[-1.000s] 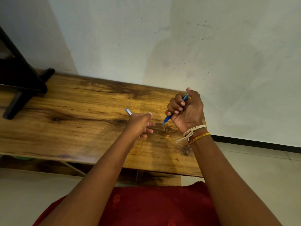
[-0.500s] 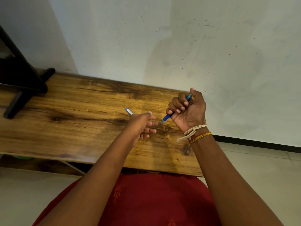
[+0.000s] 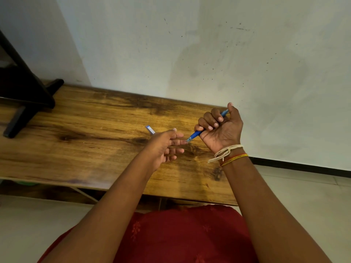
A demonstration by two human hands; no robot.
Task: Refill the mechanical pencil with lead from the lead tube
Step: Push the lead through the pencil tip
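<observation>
My right hand (image 3: 221, 130) is closed in a fist around the blue mechanical pencil (image 3: 195, 134), with the thumb on its top end. The pencil slants down to the left, and its tip meets a fingertip of my left hand (image 3: 163, 145). The left hand's fingers stretch toward the pencil. The blue-and-white end of the lead tube (image 3: 150, 129) pokes out behind the left hand, which appears to hold it. The rest of the tube is hidden by that hand.
Both hands hover over a wooden table (image 3: 85, 141) set against a white wall (image 3: 209, 54). A black stand (image 3: 24, 95) sits at the table's far left. The table's right edge lies just beyond my right wrist.
My right hand has shifted slightly up and left, bringing the pencil tip from a gap to contact with my left fingertips. My left fingers have reached a little to the right.
</observation>
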